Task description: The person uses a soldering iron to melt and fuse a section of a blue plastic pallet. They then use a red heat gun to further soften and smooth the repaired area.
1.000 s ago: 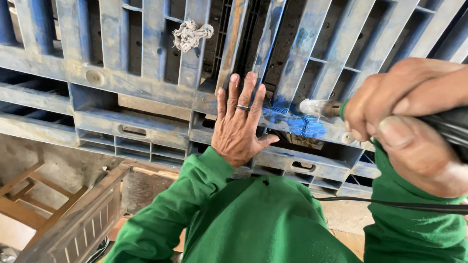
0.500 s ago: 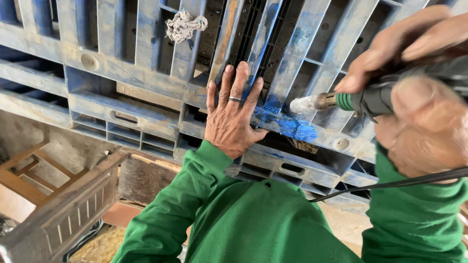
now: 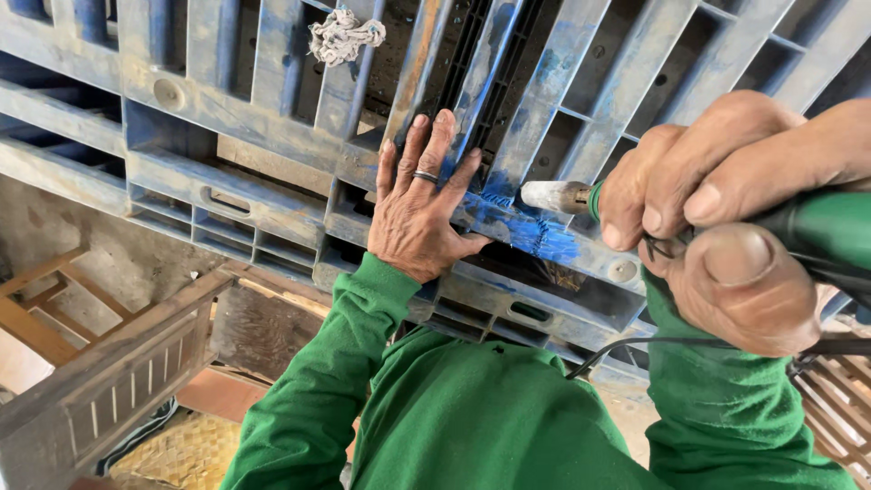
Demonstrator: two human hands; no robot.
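A worn blue plastic pallet (image 3: 227, 109) fills the upper view, lying at a slant. My left hand (image 3: 419, 213), with a ring on one finger, lies flat on the pallet with its fingers spread. My right hand (image 3: 726, 218) is close to the camera and grips a green hand-held tool (image 3: 817, 231). The tool's pale metal tip (image 3: 549, 196) touches a bright blue melted-looking seam (image 3: 535, 231) on the pallet, just right of my left hand. Both arms wear green sleeves.
A knot of white rope (image 3: 340, 36) hangs in a pallet slot at the top. A black cord (image 3: 653, 345) runs from the tool across my right sleeve. Weathered wooden frames (image 3: 109, 381) and a woven mat (image 3: 181, 454) lie at the lower left.
My right hand with the tool has come nearer the camera, and the tip now rests on the blue seam. My left hand stays flat on the pallet.
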